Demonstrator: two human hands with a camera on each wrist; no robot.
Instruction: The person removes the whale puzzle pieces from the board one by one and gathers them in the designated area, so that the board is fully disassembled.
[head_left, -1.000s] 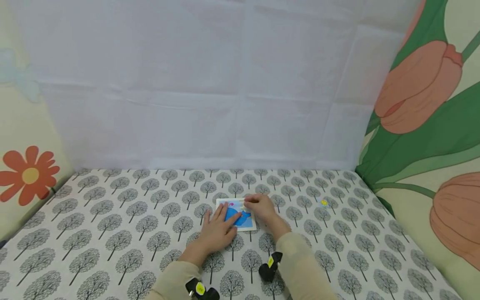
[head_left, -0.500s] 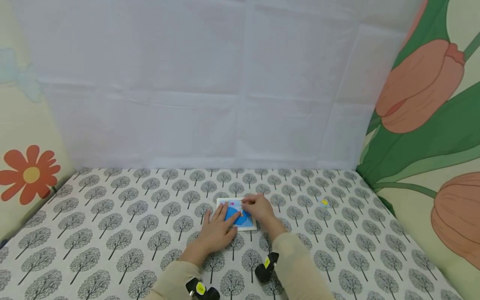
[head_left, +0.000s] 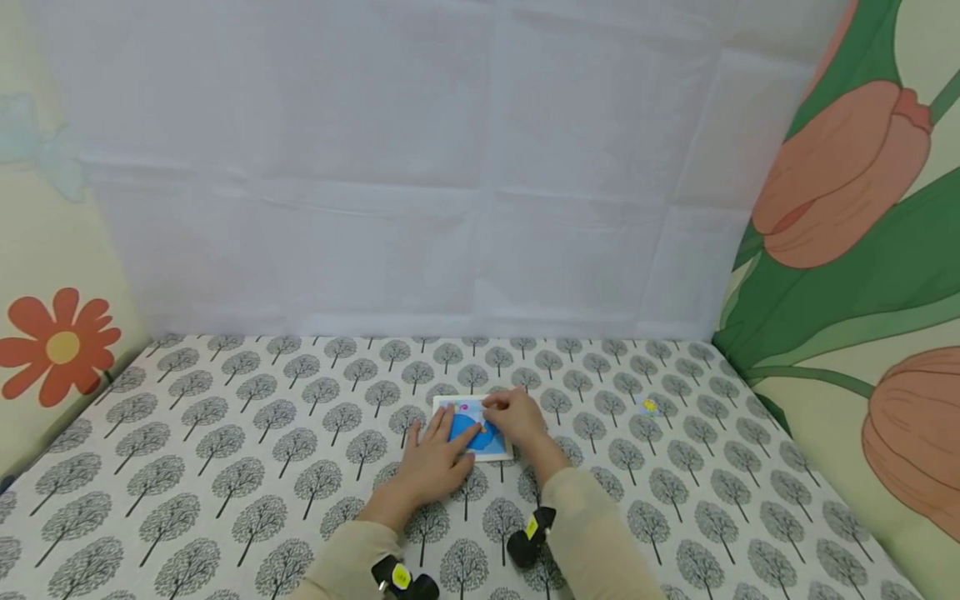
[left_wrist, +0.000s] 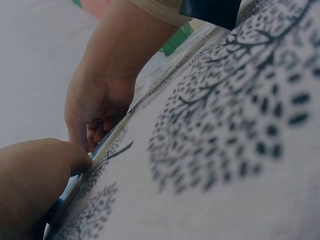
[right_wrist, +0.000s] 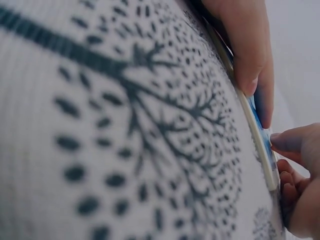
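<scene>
A small flat puzzle board (head_left: 492, 457) with a pale frame and a blue picture lies on the cloth-covered table. My left hand (head_left: 433, 461) rests on its left part with the fingers spread, covering some of the picture. At the upper right of the board, my right hand (head_left: 519, 419) pinches what looks like a small puzzle piece against the surface; its fingertips mostly hide it. Seen from the right wrist, the right thumb and curled fingers (right_wrist: 295, 145) meet at the board's edge (right_wrist: 260, 145), close to the left fingers. The left wrist view shows both hands at the board.
A small light-blue piece with a yellow figure (head_left: 649, 406) lies on the tree-print cloth (head_left: 360, 492), to the right of the board. Behind the table hangs a white sheet (head_left: 420, 183). Black wrist cameras (head_left: 405, 578) sit on both sleeves.
My right hand has shifted slightly left over the board's upper right, its fingertips now lower on the picture. The left hand stays where it was.
</scene>
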